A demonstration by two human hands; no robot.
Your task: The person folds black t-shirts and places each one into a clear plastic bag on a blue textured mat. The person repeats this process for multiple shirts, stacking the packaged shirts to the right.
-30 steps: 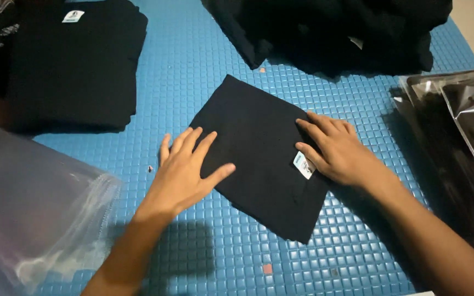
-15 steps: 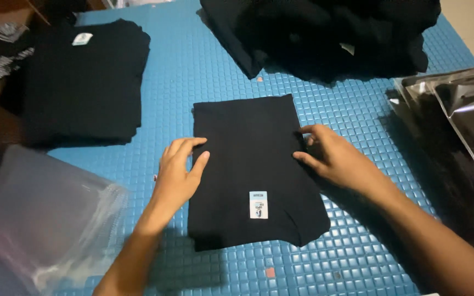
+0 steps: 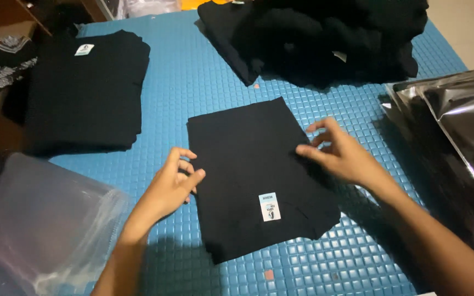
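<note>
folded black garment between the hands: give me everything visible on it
The folded black garment is a flat, roughly rectangular packet of soft, matte black fabric, lying slightly skewed on the blue studded mat. A small white and pale blue tag sits near its lower edge. The bottom edge looks uneven, with layers showing. The left hand meets its left edge, fingers curled; the right hand rests fingertips on its right edge. Nothing else touches it.

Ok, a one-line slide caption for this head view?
Two bare hands, left hand and right hand, at the edges of a folded black garment on a blue studded mat.
</note>
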